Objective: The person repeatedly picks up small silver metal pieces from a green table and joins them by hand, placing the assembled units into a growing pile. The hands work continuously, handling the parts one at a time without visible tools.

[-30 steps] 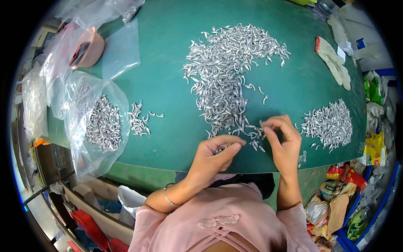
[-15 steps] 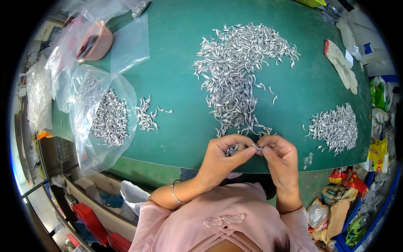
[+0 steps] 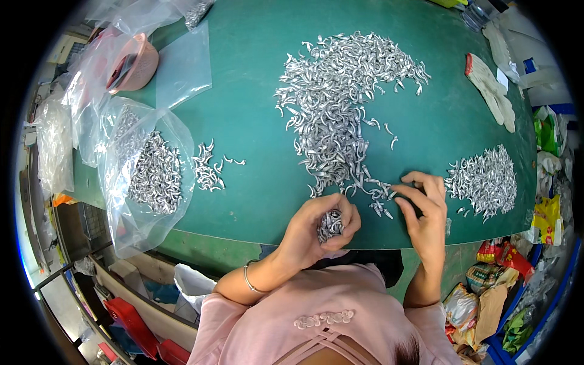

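Small curved silvery metal pieces (image 3: 331, 134) form a large heap on the green table. My left hand (image 3: 304, 228), below the heap's near end, is curled around a handful of metal pieces (image 3: 330, 226), which show between thumb and fingers. To its right, my right hand (image 3: 429, 207) has its thumb and fingers apart. Its fingertips hover at a few loose pieces (image 3: 378, 193) by the heap's near right corner; whether they touch one I cannot tell. A smaller pile (image 3: 485, 182) lies just right of that hand.
A clear plastic bag (image 3: 118, 213) with many such pieces lies at the left, a few loose pieces (image 3: 208, 169) beside it. Behind are a flat clear bag (image 3: 188, 67) and a pink basket (image 3: 143, 66). A white glove (image 3: 491, 94) rests far right. The table's near edge (image 3: 243, 244) runs before me.
My hands have parted. The right one has moved right and opened away from the piece pinched between both hands; the left has turned and closed around its handful.
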`<state>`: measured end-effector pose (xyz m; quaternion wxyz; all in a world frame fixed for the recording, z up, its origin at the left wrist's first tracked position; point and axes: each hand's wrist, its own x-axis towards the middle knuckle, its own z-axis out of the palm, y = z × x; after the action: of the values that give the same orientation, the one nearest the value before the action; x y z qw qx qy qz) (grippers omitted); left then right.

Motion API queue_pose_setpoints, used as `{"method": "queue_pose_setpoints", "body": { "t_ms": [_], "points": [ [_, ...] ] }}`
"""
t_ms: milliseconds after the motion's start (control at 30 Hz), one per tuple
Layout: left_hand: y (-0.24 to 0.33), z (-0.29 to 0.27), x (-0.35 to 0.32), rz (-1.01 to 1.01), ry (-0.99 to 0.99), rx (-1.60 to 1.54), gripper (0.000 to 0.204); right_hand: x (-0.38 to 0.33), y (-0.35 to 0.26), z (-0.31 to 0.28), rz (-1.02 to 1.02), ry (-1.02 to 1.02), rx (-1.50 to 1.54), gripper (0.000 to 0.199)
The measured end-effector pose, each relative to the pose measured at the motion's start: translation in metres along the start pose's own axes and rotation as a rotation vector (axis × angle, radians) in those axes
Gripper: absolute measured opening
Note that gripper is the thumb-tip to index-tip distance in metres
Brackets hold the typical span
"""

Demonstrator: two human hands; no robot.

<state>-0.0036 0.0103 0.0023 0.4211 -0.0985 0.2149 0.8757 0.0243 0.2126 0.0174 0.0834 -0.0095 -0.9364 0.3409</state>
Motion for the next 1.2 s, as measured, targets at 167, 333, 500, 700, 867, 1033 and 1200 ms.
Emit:
{"method": "queue_pose_setpoints", "body": {
  "t_ms": [167,333,500,700,867,1033,1200],
  "points": [
    [-0.002,0.007,-0.001,0.017,0.171,0.146,0.022,-0.006,0.011,0.006,0.023,0.061,0.012,0.015],
    [-0.004,0.010,0.000,0.162,0.176,0.684,0.014,-0.014,-0.006,0.006,0.254,0.013,0.550,0.013],
    [-0.009,0.014,0.000,0.234,0.202,0.894,0.019,-0.018,-0.021,0.011,0.312,-0.081,0.787,0.013],
    [-0.007,0.017,-0.002,0.289,0.241,1.000,0.015,-0.019,-0.022,0.011,0.353,-0.145,0.805,0.014],
    [-0.008,0.011,-0.001,0.321,0.225,1.028,0.012,-0.020,-0.020,0.011,0.354,-0.179,0.938,0.016],
    [-0.011,0.006,0.000,0.323,0.208,0.941,0.011,-0.019,-0.021,0.009,0.302,-0.171,0.972,0.019],
    [-0.008,0.010,-0.002,0.291,0.209,0.903,0.008,-0.019,-0.021,0.009,0.272,-0.169,0.950,0.019]
  ]
}}
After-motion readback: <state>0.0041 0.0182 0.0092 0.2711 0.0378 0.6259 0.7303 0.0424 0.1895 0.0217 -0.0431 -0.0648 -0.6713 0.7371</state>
